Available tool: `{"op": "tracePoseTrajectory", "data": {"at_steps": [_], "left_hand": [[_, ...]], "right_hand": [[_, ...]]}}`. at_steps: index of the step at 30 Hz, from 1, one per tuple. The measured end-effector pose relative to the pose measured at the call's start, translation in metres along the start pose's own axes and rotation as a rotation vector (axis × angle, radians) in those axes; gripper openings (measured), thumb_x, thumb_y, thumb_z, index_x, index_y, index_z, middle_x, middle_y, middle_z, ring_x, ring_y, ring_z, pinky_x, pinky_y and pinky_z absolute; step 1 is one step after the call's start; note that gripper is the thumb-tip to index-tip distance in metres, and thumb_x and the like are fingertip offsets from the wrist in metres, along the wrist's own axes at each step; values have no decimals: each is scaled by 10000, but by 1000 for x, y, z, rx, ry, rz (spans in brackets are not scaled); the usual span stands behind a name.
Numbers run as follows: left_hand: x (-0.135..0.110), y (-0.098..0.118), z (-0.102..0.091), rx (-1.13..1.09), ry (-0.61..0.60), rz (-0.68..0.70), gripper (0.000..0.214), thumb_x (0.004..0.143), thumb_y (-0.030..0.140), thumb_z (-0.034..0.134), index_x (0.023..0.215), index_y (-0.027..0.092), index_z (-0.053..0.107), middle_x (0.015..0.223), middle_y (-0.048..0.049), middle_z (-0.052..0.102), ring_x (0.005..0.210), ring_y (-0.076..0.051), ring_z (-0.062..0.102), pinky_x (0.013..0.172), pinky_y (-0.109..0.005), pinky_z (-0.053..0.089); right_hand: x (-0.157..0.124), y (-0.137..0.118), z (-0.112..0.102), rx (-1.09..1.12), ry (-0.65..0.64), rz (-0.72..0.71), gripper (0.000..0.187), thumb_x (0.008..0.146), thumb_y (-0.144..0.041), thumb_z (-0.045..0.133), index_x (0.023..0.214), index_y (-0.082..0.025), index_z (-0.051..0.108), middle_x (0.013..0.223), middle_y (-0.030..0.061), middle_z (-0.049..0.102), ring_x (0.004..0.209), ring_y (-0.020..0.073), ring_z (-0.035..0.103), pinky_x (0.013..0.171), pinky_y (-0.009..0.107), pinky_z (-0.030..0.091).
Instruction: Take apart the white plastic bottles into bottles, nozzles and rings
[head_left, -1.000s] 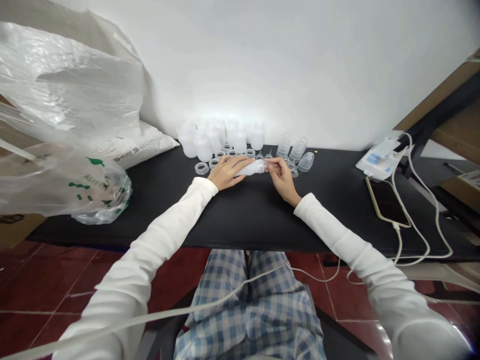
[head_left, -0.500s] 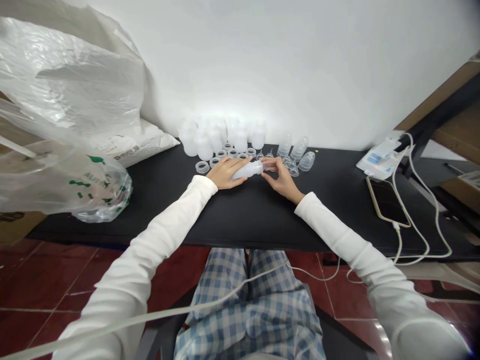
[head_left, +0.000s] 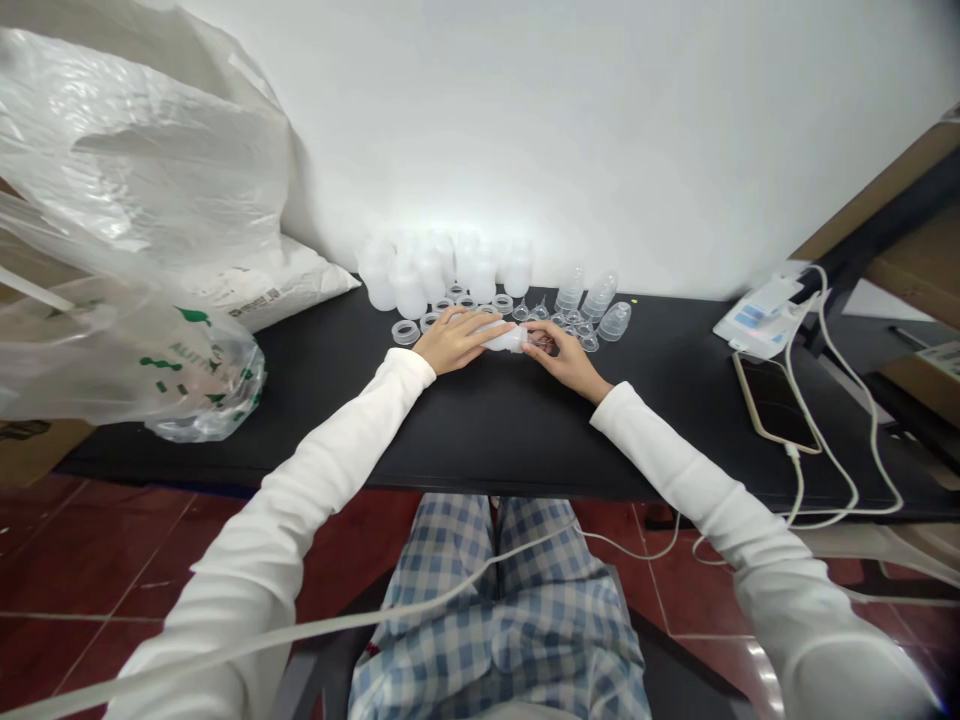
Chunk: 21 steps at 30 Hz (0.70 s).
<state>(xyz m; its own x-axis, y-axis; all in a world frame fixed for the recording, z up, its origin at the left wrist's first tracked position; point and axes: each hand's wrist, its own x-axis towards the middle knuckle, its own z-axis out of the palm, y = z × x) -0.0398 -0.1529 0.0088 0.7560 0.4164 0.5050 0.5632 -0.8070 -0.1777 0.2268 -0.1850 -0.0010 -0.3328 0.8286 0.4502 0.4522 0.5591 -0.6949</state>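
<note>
A translucent white baby bottle (head_left: 498, 340) lies sideways above the black table, its neck pointing right. My left hand (head_left: 452, 341) is wrapped over its body and hides much of it. At the neck end, the thumb and fingers of my right hand (head_left: 571, 360) are closed around the screw ring (head_left: 517, 338). A clear teat appears to stick out of the ring between those fingers, partly hidden. Just beyond my hands lie loose screw rings (head_left: 405, 332) and several clear teats (head_left: 589, 341). Clear domed caps (head_left: 614, 321) stand to the right of the teats.
Several white bottles (head_left: 409, 293) stand against the wall. Plastic bags (head_left: 202, 370) crowd the table's left side. At the right are a power strip (head_left: 757, 318), a phone (head_left: 776, 400) and white cables. Another cable (head_left: 420, 610) crosses over my lap.
The bottle has turned closer to level, and my left hand now covers more of its body. My right fingers have shifted slightly around the ring.
</note>
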Motion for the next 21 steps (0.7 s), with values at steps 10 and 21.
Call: {"op": "tracePoseTrajectory", "data": {"at_steps": [10, 21], "left_hand": [[4, 12, -1, -39, -48, 2, 564, 983, 190, 456, 1522, 350, 487, 1468, -64, 619, 1300, -239, 620, 1117, -414, 386], [6, 9, -3, -98, -2, -166, 533, 1001, 318, 461, 1528, 246, 493, 1448, -132, 622, 1274, -284, 615, 1102, -455, 388]], "right_hand": [[4, 3, 5, -193, -10, 32, 835, 999, -737, 122, 588, -230, 642, 680, 57, 652, 733, 207, 563, 927, 433, 443], [1, 9, 5, -150, 74, -32, 564, 1024, -659, 312, 1239, -256, 643, 1128, 91, 692, 1012, 241, 633, 969, 436, 490]]}}
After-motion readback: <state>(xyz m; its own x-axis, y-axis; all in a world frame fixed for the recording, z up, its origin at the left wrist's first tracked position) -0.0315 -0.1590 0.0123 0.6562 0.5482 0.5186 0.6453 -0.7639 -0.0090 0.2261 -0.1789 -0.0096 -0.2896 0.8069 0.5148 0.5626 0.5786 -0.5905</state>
